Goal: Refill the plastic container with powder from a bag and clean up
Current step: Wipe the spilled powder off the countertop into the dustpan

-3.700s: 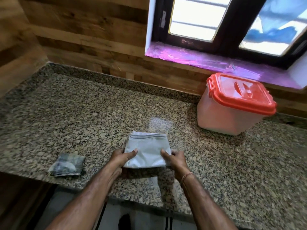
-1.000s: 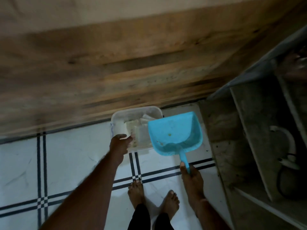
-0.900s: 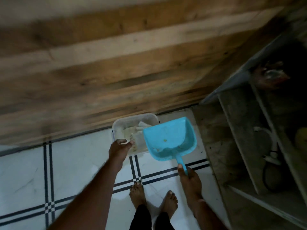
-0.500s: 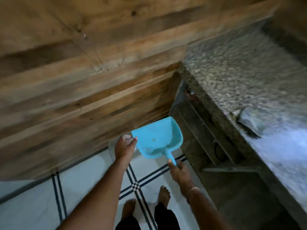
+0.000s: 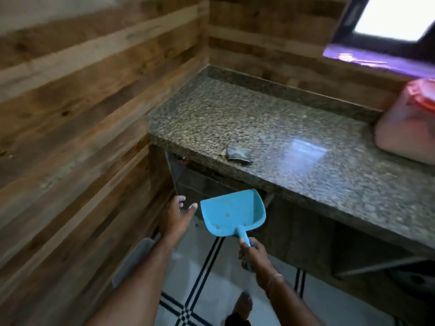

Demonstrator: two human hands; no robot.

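Note:
My right hand [image 5: 253, 255] grips the handle of a blue dustpan [image 5: 231, 212], held level below the edge of the granite counter [image 5: 270, 128]. A few crumbs lie in the pan. My left hand [image 5: 176, 215] hovers just left of the pan, fingers apart and empty. The white plastic container with its red lid [image 5: 409, 123] stands at the counter's far right, partly cut off by the frame. A small folded grey cloth [image 5: 237, 152] lies near the counter's front edge.
Wood-panelled walls [image 5: 82, 114] close in on the left and behind the counter. A white bin's rim [image 5: 131, 262] shows on the floor under my left forearm. Open shelves sit under the counter. The floor is white tile with dark lines [image 5: 200, 278]. A window [image 5: 390, 17] is at top right.
My view has swung up from the floor bin to the counter. My left hand has let go of the bin's rim and opened. The dustpan has risen with my right hand.

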